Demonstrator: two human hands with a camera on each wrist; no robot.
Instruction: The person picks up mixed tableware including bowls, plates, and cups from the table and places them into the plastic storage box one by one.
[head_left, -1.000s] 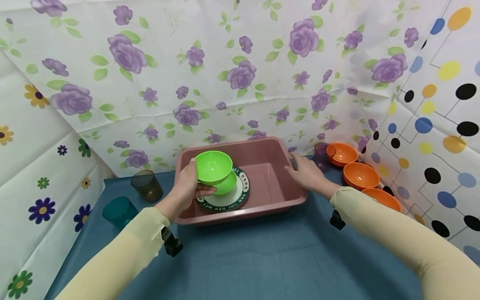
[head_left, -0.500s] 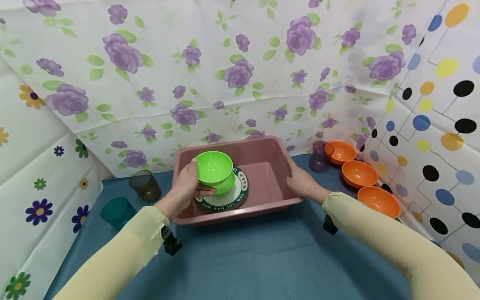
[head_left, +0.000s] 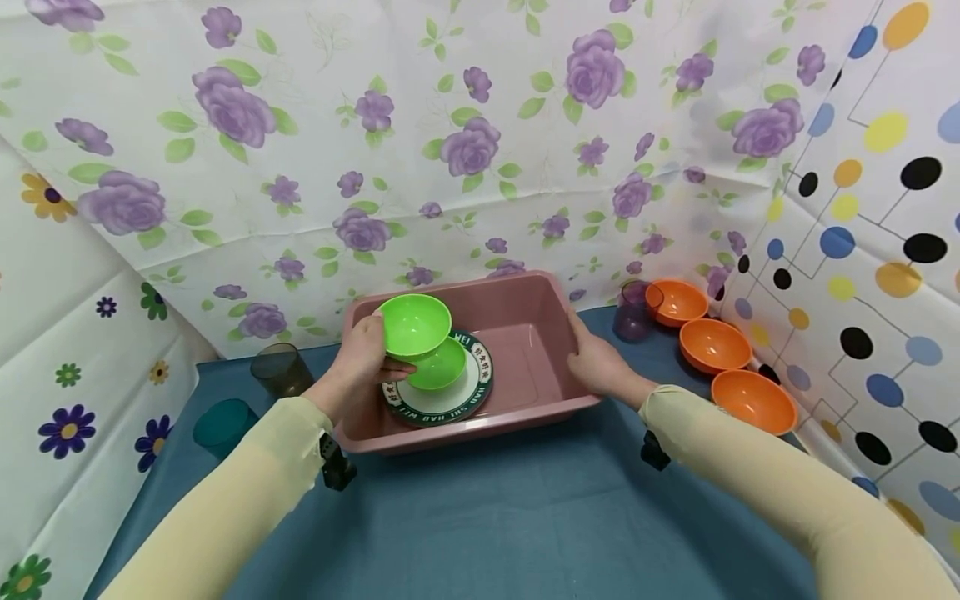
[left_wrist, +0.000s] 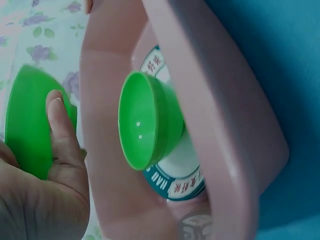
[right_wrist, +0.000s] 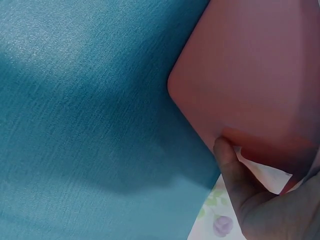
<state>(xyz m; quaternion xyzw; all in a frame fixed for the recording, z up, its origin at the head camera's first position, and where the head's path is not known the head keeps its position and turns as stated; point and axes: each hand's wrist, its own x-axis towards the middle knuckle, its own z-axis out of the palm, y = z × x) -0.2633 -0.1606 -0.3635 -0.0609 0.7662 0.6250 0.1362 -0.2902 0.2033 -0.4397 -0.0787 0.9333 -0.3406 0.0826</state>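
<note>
As the head view shows, the tabletop (head_left: 510, 517) carries the tub (head_left: 532, 367) at 12 o'clock, close to its far edge. The right forearm (head_left: 787, 483) extends from 4 o'clock to the right hand (head_left: 602, 362), which grips the tub's rim at 3 o'clock. Its fingers are bent round that edge, with contact on the outer wall visible in the right wrist view. This hold is judged to be a brace against the tub sliding.

The left forearm (head_left: 217, 500) extends from 7 o'clock, placing the left hand (head_left: 358, 358) over the tub's 9 o'clock end. Its fingers pinch the held bowl (head_left: 416, 325) from 9 o'clock, thumb by the rim, the others under the outer wall. Such a side grip presumably leaves the mouth unobstructed.

The plate (head_left: 463, 392) lies on the tub floor toward 8 o'clock. Three orange bowls (head_left: 715, 344) line the tabletop from 2 to 4 o'clock of the tub, mouths up, probably set aside to leave the tub reachable.

The held bowl hangs over the tub's 10 o'clock quarter, clear of the lower bowl (head_left: 442, 367), which sits mouth up on the plate.

Outside the tub are the teal cup (head_left: 223, 423) at 8 o'clock, the brown cup (head_left: 281, 372) at 9 and the purple cup (head_left: 633, 317) at 2, just beside the farthest orange bowl; contact there cannot be confirmed.
</note>
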